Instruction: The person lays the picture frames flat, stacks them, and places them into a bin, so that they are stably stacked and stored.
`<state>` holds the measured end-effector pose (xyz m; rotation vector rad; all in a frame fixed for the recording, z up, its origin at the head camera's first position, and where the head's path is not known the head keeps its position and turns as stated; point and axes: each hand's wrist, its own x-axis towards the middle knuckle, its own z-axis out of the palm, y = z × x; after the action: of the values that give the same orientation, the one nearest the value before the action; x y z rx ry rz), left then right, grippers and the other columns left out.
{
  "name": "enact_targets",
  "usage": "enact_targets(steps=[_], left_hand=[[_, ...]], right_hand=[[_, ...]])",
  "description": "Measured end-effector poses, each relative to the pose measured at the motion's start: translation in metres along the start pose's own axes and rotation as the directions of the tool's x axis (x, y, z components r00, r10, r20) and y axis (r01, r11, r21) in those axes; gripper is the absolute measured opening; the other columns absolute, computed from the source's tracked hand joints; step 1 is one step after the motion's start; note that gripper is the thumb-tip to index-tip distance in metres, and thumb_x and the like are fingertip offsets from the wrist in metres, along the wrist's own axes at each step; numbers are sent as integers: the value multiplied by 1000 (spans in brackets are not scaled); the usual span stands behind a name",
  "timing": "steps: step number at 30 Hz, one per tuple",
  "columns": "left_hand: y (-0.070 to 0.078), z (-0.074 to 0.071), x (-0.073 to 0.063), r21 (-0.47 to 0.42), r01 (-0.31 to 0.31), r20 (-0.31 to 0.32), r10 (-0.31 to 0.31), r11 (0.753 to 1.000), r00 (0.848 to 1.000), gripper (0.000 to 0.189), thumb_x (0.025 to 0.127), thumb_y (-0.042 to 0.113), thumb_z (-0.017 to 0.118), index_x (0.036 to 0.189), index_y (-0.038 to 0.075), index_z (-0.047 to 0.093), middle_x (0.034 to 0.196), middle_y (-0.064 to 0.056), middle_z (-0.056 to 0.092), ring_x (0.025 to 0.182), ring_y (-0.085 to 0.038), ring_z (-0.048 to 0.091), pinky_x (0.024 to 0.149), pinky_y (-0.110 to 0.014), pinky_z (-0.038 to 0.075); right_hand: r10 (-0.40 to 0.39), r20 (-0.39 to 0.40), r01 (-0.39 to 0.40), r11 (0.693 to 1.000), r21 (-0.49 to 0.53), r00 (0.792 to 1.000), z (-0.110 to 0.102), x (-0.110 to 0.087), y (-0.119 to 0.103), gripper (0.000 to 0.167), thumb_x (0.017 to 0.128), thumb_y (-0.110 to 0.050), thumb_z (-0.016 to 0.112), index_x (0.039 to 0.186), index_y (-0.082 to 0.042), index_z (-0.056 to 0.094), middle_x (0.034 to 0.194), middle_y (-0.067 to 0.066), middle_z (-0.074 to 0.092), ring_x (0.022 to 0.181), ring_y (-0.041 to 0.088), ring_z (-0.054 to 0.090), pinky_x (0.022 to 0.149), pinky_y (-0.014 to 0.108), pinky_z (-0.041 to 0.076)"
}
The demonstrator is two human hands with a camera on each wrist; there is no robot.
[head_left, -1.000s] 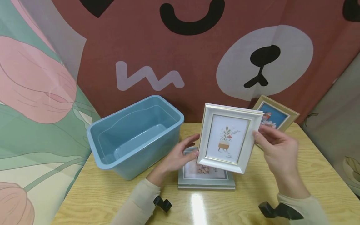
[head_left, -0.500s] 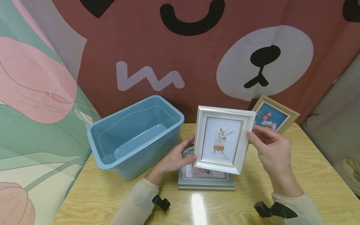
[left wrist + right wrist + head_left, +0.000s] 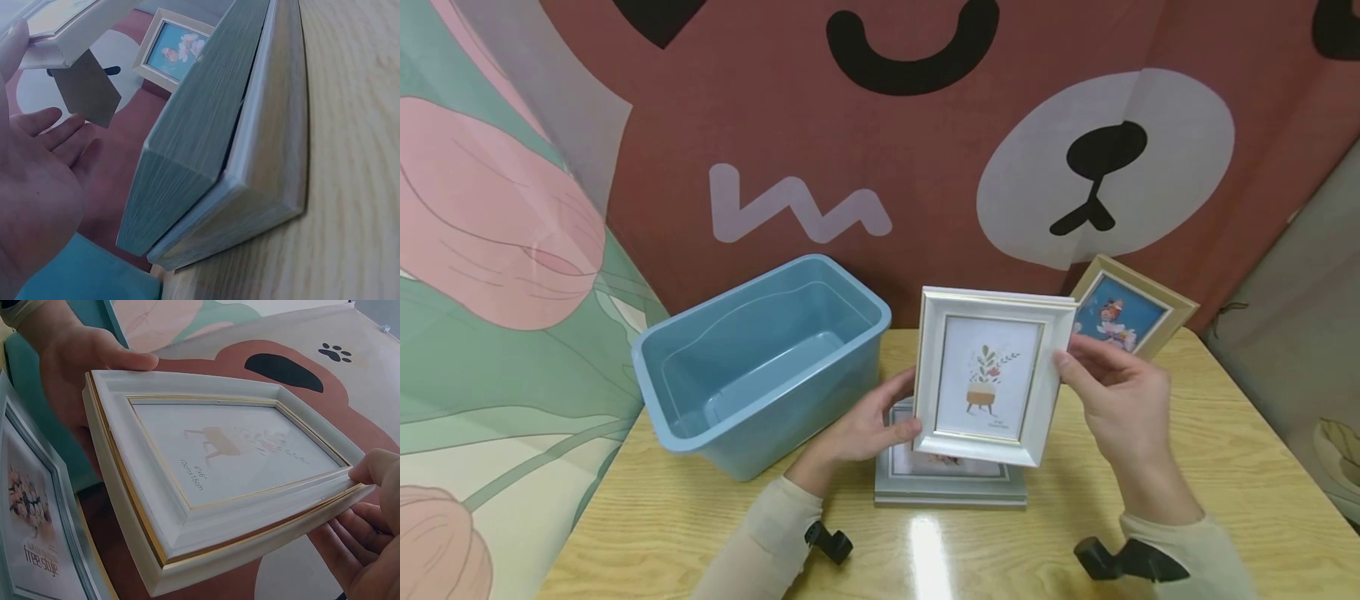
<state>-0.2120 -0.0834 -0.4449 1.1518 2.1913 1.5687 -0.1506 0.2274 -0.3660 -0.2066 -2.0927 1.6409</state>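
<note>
While the head view shows the white frame (image 3: 988, 379) up over two stacked frames (image 3: 950, 490), the blue tub (image 3: 797, 421) sits beside them. In the left wrist view, the left hand (image 3: 40, 187) spreads loosely, thumb touching the white frame. In the right one, the right hand (image 3: 369, 540) pinches its edge.

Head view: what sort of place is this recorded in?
Probably an indoor corner staged for filming: a wood-grain table before a large cartoon-printed backdrop, with black devices worn at both wrists.
</note>
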Motion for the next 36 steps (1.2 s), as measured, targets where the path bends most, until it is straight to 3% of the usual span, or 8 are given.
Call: enact_targets(steps=[8, 15, 19, 26, 36], left_hand=[[-4, 0, -1, -74, -18, 7, 19, 997, 1000, 121, 93, 82, 59, 172, 1, 16, 178, -21, 27, 163, -42, 31, 132, -67, 26], [-8, -1, -3, -67, -23, 31, 25, 997, 999, 125, 91, 85, 59, 172, 1, 14, 179, -20, 24, 165, -38, 27, 135, -58, 25], [-8, -1, -3, -62, -19, 27, 21, 998, 999, 124, 91, 85, 58, 172, 1, 16, 178, -21, 25, 164, -40, 29, 134, -59, 26], [-8, -1, -3, -43, -9, -3, 9, 999, 1000, 120, 93, 83, 58, 170, -1, 22, 175, -24, 32, 160, -44, 37, 131, -64, 31], [-10, 0, -2, -50, -5, -50, 3, 999, 999, 113, 94, 79, 62, 164, -5, 33, 166, -26, 44, 152, -45, 47, 127, -62, 38]], right_hand=[[28, 14, -29, 999, 41, 1000, 3, 0, 1, 28, 95, -5, 82, 123, -1, 79, 96, -17, 78, 84, 2, 72, 75, 12, 61], [40, 23, -42, 993, 113, 999, 5, -2, 0, 25, 94, -1, 82, 119, -2, 80, 96, -12, 80, 83, 3, 73, 74, 13, 62], [38, 27, -41, 992, 122, 999, 5, -2, 0, 26, 93, -1, 82, 120, 0, 80, 97, -12, 80, 83, 3, 73, 75, 13, 62], [54, 29, -56, 997, 45, 998, 4, -2, 1, 33, 96, -9, 82, 128, -2, 78, 101, -18, 78, 88, 2, 73, 77, 11, 61], [45, 9, -45, 994, 95, 999, 5, -1, 2, 29, 94, -3, 82, 123, -1, 79, 98, -13, 80, 85, 4, 73, 76, 12, 61]])
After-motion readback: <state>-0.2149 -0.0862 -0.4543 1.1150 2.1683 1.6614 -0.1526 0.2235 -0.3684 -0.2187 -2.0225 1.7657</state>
